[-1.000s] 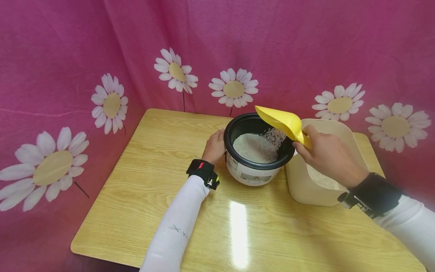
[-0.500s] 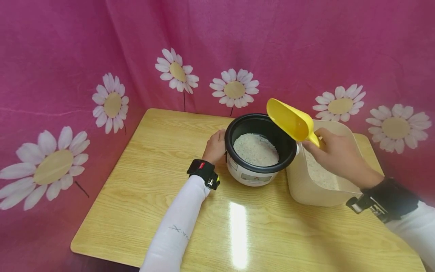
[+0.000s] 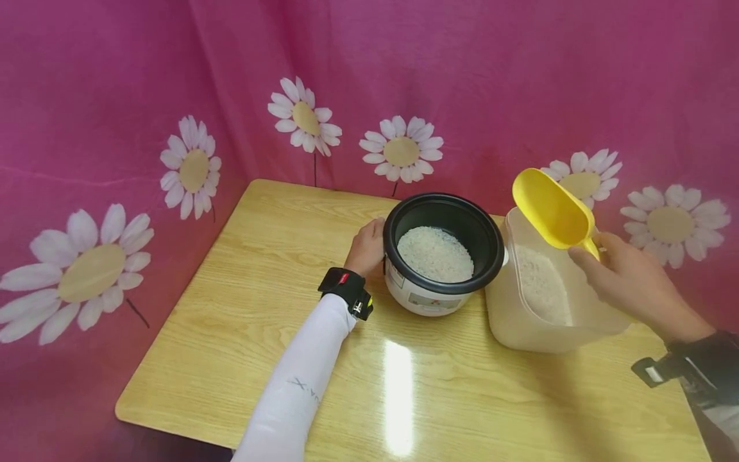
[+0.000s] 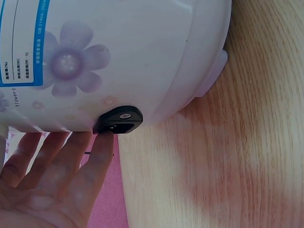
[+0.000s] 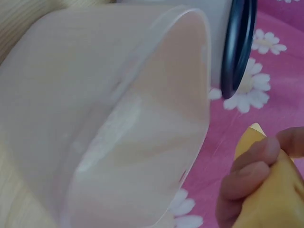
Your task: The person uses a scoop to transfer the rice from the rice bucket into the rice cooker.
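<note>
A white rice cooker (image 3: pixel 428 301) with a black inner rim stands on the table, a mound of white rice (image 3: pixel 435 253) in its pot. My left hand (image 3: pixel 365 249) rests on the cooker's left side; in the left wrist view its extended fingers (image 4: pixel 99 154) touch the wall beside a black power socket (image 4: pixel 124 121). My right hand (image 3: pixel 635 282) grips the handle of a yellow scoop (image 3: pixel 551 208), held tilted above a translucent cream bin (image 3: pixel 514 324). The scoop's visible inside holds no rice. More rice (image 3: pixel 543 289) lies in the bin.
The bin stands close to the cooker's right side on a light wood table (image 3: pixel 277 269). Behind and to the left hangs a pink curtain (image 3: pixel 479 83) printed with white daisies. The table's left edge runs near the curtain.
Rice was falling from the scoop into the cooker one second ago; the stream has stopped. My right hand has carried the scoop right, over the bin. The left hand has stayed on the cooker.
</note>
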`<state>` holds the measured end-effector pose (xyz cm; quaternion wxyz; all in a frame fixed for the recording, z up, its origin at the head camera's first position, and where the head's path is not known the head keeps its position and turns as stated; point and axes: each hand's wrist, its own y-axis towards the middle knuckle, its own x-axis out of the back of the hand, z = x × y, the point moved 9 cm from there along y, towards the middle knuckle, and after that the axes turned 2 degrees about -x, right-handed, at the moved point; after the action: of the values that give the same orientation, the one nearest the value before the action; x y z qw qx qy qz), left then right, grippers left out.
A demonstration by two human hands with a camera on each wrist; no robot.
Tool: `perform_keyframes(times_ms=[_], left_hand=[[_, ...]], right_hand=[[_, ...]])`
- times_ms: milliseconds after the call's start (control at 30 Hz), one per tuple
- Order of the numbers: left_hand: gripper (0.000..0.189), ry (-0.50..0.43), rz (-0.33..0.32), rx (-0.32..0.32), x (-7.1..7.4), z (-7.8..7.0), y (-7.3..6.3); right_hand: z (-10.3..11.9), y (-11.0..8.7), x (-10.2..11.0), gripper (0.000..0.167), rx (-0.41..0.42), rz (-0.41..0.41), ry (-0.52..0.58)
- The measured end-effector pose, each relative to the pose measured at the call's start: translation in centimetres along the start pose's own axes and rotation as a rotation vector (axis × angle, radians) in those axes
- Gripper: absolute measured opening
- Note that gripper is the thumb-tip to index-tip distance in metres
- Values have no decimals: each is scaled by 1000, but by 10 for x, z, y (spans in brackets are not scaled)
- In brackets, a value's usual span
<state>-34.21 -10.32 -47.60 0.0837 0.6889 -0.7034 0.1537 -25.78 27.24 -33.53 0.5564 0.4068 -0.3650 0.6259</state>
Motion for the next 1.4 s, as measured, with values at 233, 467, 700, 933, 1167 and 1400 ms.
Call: perform_keyframes(times_ms=[233,467,700,933,1167,1400], left_hand=[[55,15,11,2,-2,-1,0],[55,18,8,-3,0,-3,0],[55,13,8,-9,3,-3,-2],[54,9,12,-17,1,-4,-1],[54,16,3,-16,1,0,2],[54,11,15,-4,0,-1,1]], right_hand=[[-35,-16,2,49,-52,9,-94],[-53,-26,-8,57,-114,132,-173],[-61,-30,-21,47,-112,234,-248],[-65,-28,-28,41,-91,251,-286],[-57,-20,-35,35,-69,274,-332],[-56,-19,-40,25,-94,297,-362]])
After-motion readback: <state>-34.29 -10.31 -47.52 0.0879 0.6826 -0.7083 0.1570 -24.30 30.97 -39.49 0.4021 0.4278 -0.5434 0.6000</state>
